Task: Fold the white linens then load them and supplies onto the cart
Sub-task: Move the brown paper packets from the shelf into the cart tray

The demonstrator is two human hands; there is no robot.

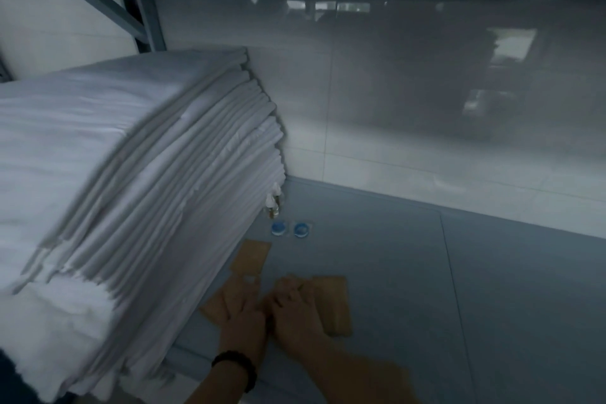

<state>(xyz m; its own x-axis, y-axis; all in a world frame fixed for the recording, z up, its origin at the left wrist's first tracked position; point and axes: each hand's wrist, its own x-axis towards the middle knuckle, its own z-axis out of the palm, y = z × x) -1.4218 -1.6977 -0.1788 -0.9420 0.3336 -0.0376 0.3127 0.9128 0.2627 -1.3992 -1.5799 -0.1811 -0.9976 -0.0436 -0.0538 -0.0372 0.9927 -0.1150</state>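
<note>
Linens (131,174) lay stacked at the shelf's (426,272) left. I was gathering supplies, left hand (242,315) flat on a brown packet (213,308), right hand (295,311) curled at a second packet (334,305), grip unclear. Both packets needed lifting next.

Left hand (244,315): palm down, fingers extended flat and forward; black band (234,367) at the wrist; forearm enters from the bottom edge.
Right hand (295,310): palm down, just beside the left; fingers seem curled under, grip unreadable through blur; forearm enters from lower right.
</note>
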